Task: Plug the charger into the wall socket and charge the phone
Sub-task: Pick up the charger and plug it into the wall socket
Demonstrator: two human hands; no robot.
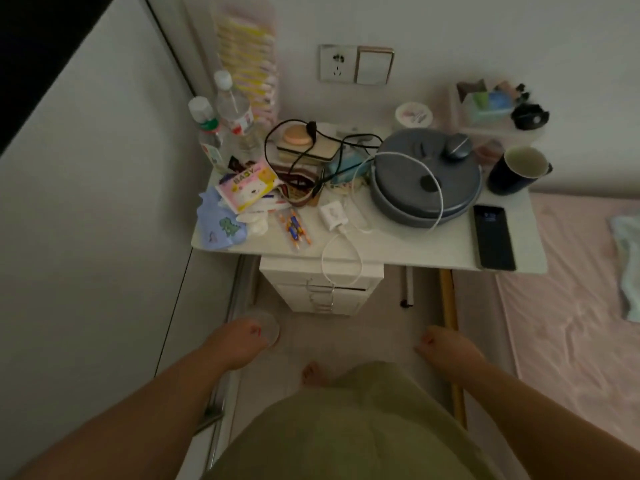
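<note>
Both arms are bare to the edge of the picture, with no sleeves, watch or bracelets in sight. The left hand (242, 344) and the right hand (450, 351) show red-painted nails. A loose olive-green garment (346, 427) covers the body below. One bare foot (313, 374) peeks out beneath its hem.

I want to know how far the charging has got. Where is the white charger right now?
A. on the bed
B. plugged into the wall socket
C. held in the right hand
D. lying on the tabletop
D: the charger lies on the table, and the wall socket is empty.
</note>
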